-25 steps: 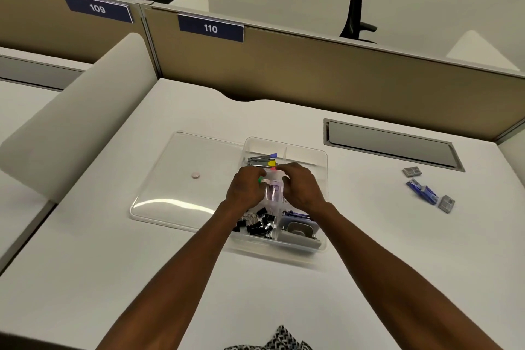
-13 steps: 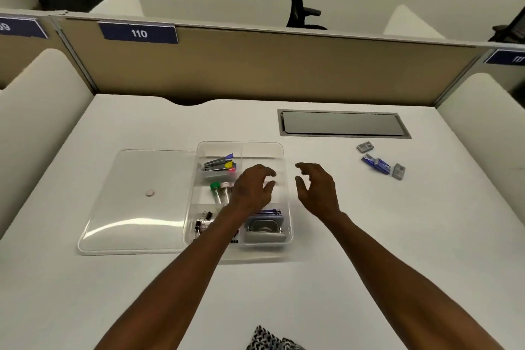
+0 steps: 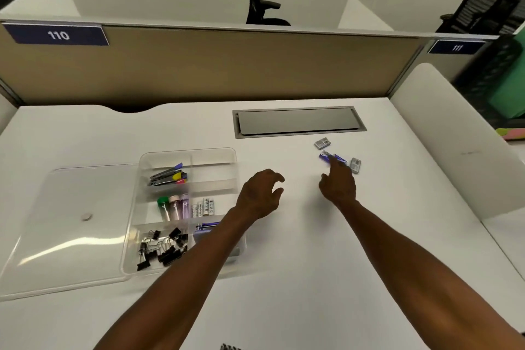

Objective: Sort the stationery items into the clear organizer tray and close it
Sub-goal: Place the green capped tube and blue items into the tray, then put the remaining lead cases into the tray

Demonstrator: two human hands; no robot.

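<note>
Organizer tray [image 3: 230, 152] left behind: both hands have swung right, right hand [image 3: 338, 186] loosely open, empty, reaching the blue staple box [image 3: 335, 157]; left hand [image 3: 260, 196] curled, empty.

Bare desk [image 3: 284, 236] lies open between organizer tray [image 3: 233, 156] and blue packet [image 3: 338, 158].

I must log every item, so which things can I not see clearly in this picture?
Head view only:
- Near right compartment of the clear plastic organizer tray: mostly covered by the left forearm.
- Small blue and grey packets: too small to identify.
- Black-and-white patterned object: cut by the bottom edge.
</note>
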